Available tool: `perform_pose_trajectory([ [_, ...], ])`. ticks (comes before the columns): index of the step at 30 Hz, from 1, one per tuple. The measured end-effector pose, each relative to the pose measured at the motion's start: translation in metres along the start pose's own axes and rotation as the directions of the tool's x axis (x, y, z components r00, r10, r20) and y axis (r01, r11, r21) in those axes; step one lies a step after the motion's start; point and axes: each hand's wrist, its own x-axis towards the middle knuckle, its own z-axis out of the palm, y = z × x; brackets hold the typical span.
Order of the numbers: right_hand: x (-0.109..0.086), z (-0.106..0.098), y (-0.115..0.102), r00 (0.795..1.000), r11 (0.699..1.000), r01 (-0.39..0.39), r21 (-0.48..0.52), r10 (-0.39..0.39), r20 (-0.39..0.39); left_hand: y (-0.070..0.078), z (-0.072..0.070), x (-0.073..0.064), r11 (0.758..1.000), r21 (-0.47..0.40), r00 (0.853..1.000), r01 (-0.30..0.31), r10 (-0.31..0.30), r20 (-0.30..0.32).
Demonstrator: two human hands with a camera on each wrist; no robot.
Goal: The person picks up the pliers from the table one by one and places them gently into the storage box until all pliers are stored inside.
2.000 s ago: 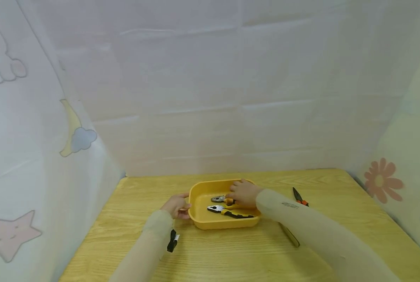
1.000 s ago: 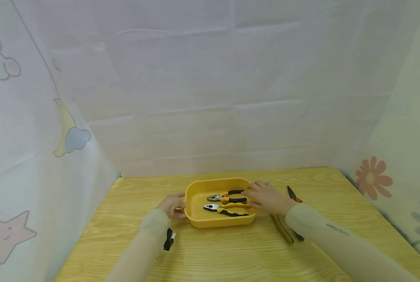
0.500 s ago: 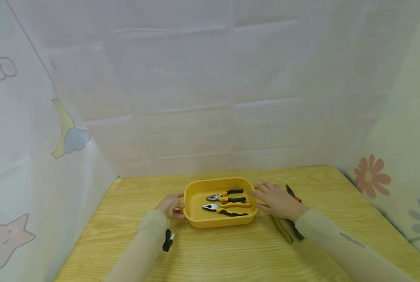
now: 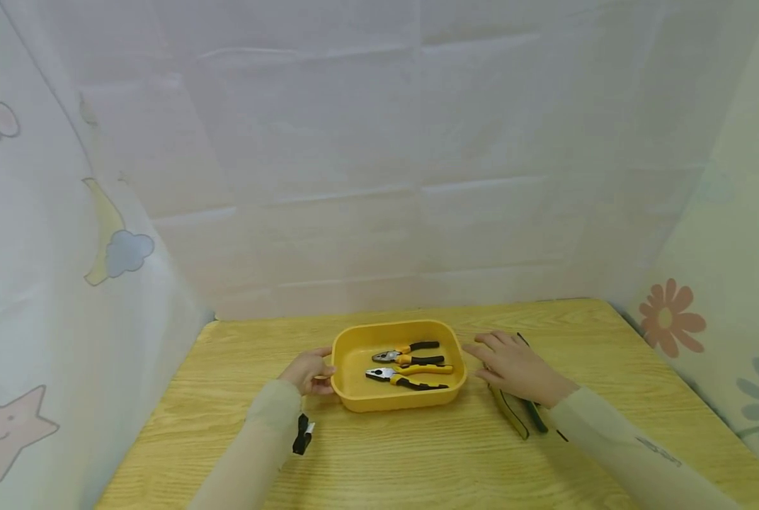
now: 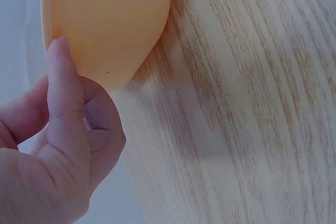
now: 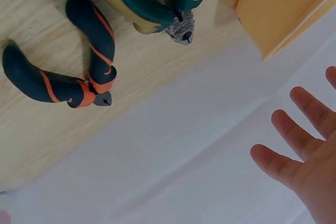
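My left hand (image 4: 306, 372) holds the left end of a yellow plastic tray (image 4: 398, 406). In the left wrist view, the thumb of that hand (image 5: 65, 119) lies over the rim of the tray (image 5: 113, 19), with the other fingers bent below. Two pairs of yellow-and-black combination pliers lie in the tray, the rear pliers (image 4: 402, 360) and the front pliers (image 4: 392, 377), their heads to the left. Just right of the tray, my right hand (image 4: 520, 368) is held over the table with spread fingers and nothing in it. Green-and-yellow cutting pliers (image 4: 510, 414) show partly beneath it.
In the right wrist view, black-and-orange pliers (image 6: 44, 83) with splayed handles lie beside the green-handled pliers (image 6: 139, 3). A small black item with a white tag (image 4: 302, 434) is near my left wrist. Pale sheets (image 4: 328, 177) enclose the wooden table (image 4: 386, 467) at the back and sides.
My right hand has come out of the tray and moved right, uncovering the handles of the rear combination pliers. My left hand has stayed on the tray's left end.
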Motion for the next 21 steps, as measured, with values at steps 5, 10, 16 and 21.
perform_pose_trajectory([
  [5,-0.005,0.000,0.004,1.000,1.000,-0.028,-0.001,0.028,-0.008,0.002,-0.001,0.001,1.000,0.004,1.000,0.008,-0.008,-0.004],
  [10,-0.013,0.001,0.007,0.998,0.999,-0.032,-0.009,0.032,-0.047,0.001,-0.001,0.003,1.000,0.013,1.000,0.007,-0.007,0.000],
  [16,-0.022,0.003,0.012,0.996,0.999,-0.032,-0.020,0.031,-0.083,-0.001,-0.002,0.004,1.000,0.016,1.000,-0.006,0.006,0.013],
  [21,-0.028,0.005,0.015,0.995,0.998,-0.047,-0.036,0.044,-0.090,-0.002,-0.001,0.003,1.000,0.014,1.000,-0.008,0.008,0.017],
])
